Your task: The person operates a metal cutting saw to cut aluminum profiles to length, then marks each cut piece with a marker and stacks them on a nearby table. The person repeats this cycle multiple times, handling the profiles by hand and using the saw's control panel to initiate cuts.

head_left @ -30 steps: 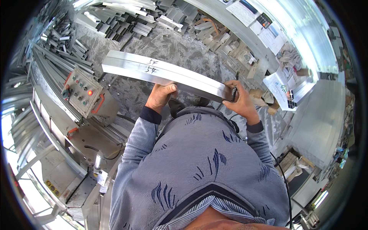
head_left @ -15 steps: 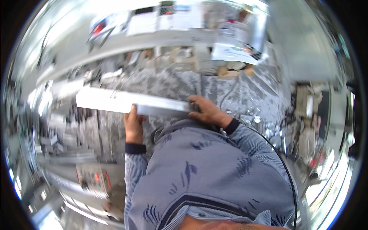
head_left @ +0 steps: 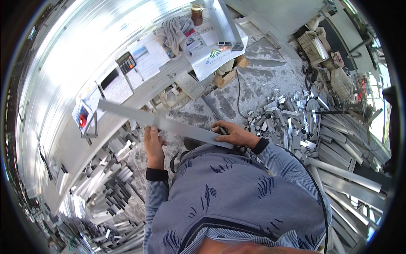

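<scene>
A long, flat-sided silvery metal profile lies slantwise across both my hands in front of my waist. My right hand grips its near right end, the thumb on the near side and the fingers over the top. Around its middle my left hand is closed, thumb raised against the near edge. The far left end of the profile reaches up toward the workbench; whether it touches anything there I cannot tell. My grey-blue apron is just behind the profile.
Papers, a calculator, a cloth and a brown jar are on the bench, beside a thick metal profile. Metal offcuts pile up at right; stacked profiles lie at lower left. A black cable crosses the floor.
My view has turned, so the bench now slants at upper left and the offcut pile shows at right. Both hands have kept hold of the metal profile, which now tilts more steeply.
</scene>
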A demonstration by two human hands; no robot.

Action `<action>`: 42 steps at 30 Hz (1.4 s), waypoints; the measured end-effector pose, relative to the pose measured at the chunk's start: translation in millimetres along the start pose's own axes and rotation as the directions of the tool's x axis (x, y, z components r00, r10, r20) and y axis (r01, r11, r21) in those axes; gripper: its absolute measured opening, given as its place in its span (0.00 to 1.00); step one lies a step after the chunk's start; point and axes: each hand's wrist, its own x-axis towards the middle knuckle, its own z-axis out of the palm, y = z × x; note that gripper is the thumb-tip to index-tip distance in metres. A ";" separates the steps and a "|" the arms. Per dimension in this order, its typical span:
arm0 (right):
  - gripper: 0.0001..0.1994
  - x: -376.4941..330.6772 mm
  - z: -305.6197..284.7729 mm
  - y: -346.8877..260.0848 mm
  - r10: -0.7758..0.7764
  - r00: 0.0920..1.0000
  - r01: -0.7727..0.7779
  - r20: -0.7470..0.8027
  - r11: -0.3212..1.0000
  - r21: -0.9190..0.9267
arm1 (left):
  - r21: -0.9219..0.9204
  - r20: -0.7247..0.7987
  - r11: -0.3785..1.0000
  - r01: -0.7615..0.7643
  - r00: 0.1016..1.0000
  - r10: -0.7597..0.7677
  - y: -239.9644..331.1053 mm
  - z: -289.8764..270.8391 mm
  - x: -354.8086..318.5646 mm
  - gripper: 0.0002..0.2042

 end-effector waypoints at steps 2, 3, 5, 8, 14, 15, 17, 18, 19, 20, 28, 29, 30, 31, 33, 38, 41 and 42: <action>0.28 -9.6 1.7 -5.6 0.019 0.987 -0.003 -0.158 0.995 0.101 | -0.044 0.089 0.998 -0.039 0.995 0.043 19.6 12.1 20.2 0.27; 0.29 -13.6 0.4 -7.4 0.021 0.974 0.009 -0.225 0.992 0.129 | -0.051 0.136 0.998 -0.036 0.990 0.043 27.0 17.4 30.8 0.27; 0.29 -18.5 -8.8 -8.7 -0.018 0.921 0.075 -0.389 0.988 0.133 | -0.122 0.221 0.992 -0.023 0.974 0.050 35.8 25.7 47.9 0.23; 0.33 -11.9 -51.3 -5.0 -0.001 0.784 0.134 -0.621 0.977 0.166 | -0.007 0.155 1.000 0.011 0.988 -0.010 29.4 33.8 61.8 0.20; 0.24 25.1 -215.7 20.5 -0.202 0.441 0.172 -0.875 0.975 -0.139 | 0.060 -0.066 0.996 0.066 0.996 -0.062 -25.7 29.1 66.7 0.17; 0.23 35.8 -245.6 27.4 -0.170 0.422 0.194 -0.890 0.976 -0.095 | 0.124 -0.107 0.992 0.022 0.994 -0.009 -34.2 30.4 68.6 0.17; 0.22 60.0 -303.1 43.8 -0.162 0.342 0.129 -0.926 0.984 -0.124 | 0.095 -0.174 0.994 0.054 0.984 -0.036 -45.4 35.7 71.3 0.17; 0.22 72.5 -332.6 52.9 -0.104 0.325 0.090 -0.940 0.993 -0.079 | 0.139 -0.240 0.985 0.104 0.968 -0.068 -48.7 42.7 74.8 0.17; 0.23 87.5 -360.0 63.1 -0.120 0.336 0.114 -0.934 0.990 -0.086 | 0.027 -0.232 0.992 0.125 0.966 -0.116 -50.3 50.7 78.0 0.17; 0.23 102.3 -385.8 73.1 -0.109 0.345 0.125 -0.932 0.990 -0.069 | -0.047 -0.254 0.981 0.190 0.947 -0.196 -51.0 60.6 81.7 0.17; 0.30 220.3 -532.5 123.3 0.023 0.428 0.003 -0.904 1.000 0.027 | 0.118 -0.368 0.957 0.266 0.906 -0.207 -42.1 141.7 86.3 0.16; 0.30 231.8 -541.0 127.0 0.016 0.459 0.026 -0.888 0.999 0.031 | 0.062 -0.375 0.958 0.281 0.896 -0.238 -41.9 146.9 84.0 0.17; 0.30 241.8 -548.1 130.2 -0.007 0.481 0.015 -0.877 1.000 0.000 | 0.063 -0.368 0.959 0.275 0.900 -0.234 -42.2 151.9 81.4 0.17; 0.29 251.3 -555.6 132.2 -0.010 0.499 -0.010 -0.867 1.000 -0.017 | 0.055 -0.373 0.957 0.285 0.895 -0.245 -43.5 157.2 79.7 0.17; 0.29 270.8 -565.9 136.9 0.017 0.511 -0.057 -0.859 0.998 -0.015 | 0.056 -0.385 0.944 0.324 0.880 -0.279 -45.3 166.5 78.2 0.18; 0.30 307.7 -576.3 152.6 -0.009 0.529 -0.103 -0.848 0.992 -0.075 | 0.097 -0.393 0.937 0.336 0.878 -0.274 -50.4 188.0 80.3 0.18; 0.29 320.8 -573.4 161.5 0.000 0.533 -0.079 -0.846 0.996 -0.050 | 0.107 -0.399 0.932 0.347 0.873 -0.280 -51.6 195.7 79.9 0.18; 0.28 323.3 -572.1 163.5 0.032 0.527 -0.084 -0.850 0.996 -0.015 | 0.108 -0.416 0.923 0.370 0.860 -0.296 -51.6 197.4 80.1 0.18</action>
